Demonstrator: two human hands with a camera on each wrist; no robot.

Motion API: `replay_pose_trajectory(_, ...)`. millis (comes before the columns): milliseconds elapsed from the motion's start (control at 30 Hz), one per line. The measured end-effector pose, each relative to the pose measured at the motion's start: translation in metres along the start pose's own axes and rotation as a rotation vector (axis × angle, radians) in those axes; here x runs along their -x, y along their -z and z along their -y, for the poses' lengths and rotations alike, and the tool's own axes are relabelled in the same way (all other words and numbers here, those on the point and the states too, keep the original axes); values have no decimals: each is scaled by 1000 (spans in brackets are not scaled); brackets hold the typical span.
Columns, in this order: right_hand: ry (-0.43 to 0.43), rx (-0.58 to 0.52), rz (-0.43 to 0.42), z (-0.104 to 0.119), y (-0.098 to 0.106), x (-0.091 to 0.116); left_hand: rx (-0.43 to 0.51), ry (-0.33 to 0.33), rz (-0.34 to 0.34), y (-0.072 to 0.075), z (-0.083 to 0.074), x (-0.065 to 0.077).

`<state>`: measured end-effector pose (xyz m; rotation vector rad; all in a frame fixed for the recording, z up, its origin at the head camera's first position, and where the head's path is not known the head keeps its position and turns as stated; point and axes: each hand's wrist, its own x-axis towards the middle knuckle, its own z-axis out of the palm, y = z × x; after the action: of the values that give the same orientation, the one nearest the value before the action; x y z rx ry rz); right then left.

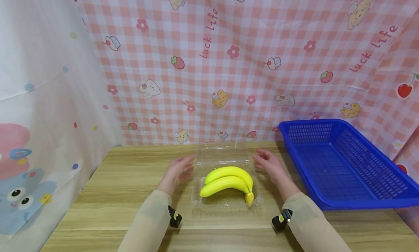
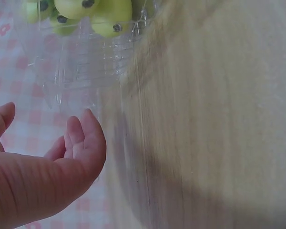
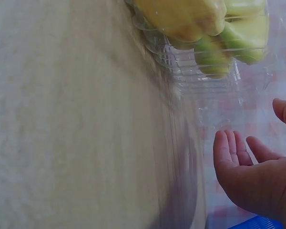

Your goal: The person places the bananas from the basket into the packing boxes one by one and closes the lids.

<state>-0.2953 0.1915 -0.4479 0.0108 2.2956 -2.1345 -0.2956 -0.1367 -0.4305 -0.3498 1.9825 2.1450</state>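
A bunch of yellow bananas (image 1: 226, 182) lies in a clear plastic clamshell box (image 1: 222, 204), its stem toward the near right corner. The box's lid (image 1: 222, 154) is raised at the back. My left hand (image 1: 179, 170) is just left of the box near the lid, fingers relaxed and holding nothing. On the opposite side, my right hand (image 1: 270, 166) mirrors it, loosely bent fingers near the lid's edge. Both wrist views show the hands (image 2: 52, 176) (image 3: 257, 176) apart from the clear plastic, with banana tips (image 2: 112, 19) visible through the left side.
A large blue plastic basket (image 1: 311, 179) stands at the right, close to my right forearm. Under everything is a wood-grain table (image 1: 127, 186). A pink checked curtain (image 1: 196, 77) hangs behind its back edge, and a white printed curtain (image 1: 49, 99) hangs at the left.
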Motion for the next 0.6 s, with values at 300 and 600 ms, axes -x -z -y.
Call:
replay_pose_trajectory(300,-53,26,37,1,-4,-9,41,58,7,-2,-4,-6)
replay_pose_trajectory(600,-92,71,58,2,-6,-17,57,79,26,-1,-7,-12)
